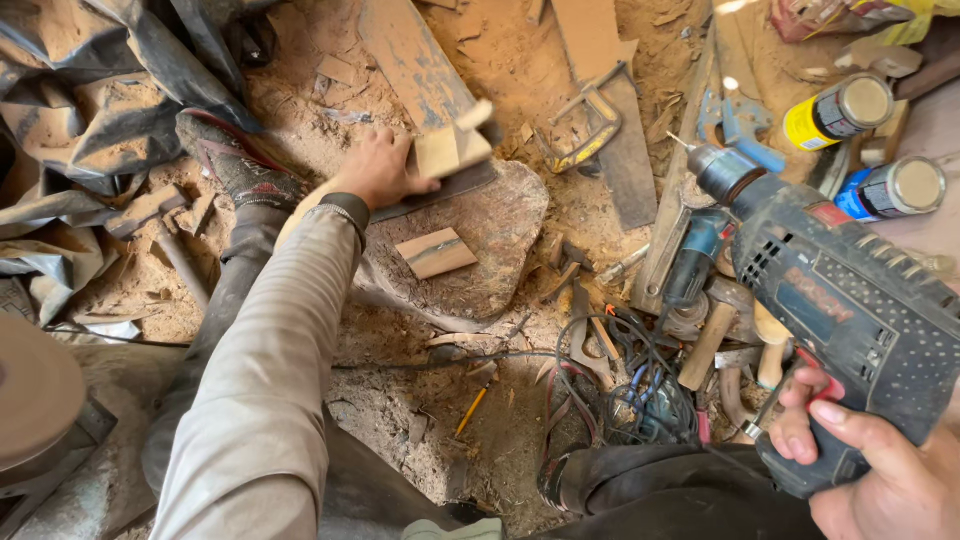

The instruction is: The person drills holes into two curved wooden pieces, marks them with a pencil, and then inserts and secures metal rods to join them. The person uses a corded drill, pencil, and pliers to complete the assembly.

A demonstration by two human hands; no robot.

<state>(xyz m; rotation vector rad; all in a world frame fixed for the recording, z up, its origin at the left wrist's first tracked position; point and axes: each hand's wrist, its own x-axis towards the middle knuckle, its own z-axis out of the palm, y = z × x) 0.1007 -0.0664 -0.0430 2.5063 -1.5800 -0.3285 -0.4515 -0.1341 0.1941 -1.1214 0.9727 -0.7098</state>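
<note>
Gripping a small wooden block (453,150), the left hand (383,168) is seen with fingers clamped on it above a flat stone (490,240). A dark electric drill (840,300) is clasped by the right hand (880,470), near two spray cans (840,110).

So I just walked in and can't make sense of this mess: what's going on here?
A person sits over a sawdust-covered floor. Their left hand holds a small wooden block against a flat stone slab, where another small wood piece lies. Their right hand grips a dark electric drill, raised off to the side, its bit clear of the block. A metal clamp, two spray cans and tangled cables lie around.
</note>
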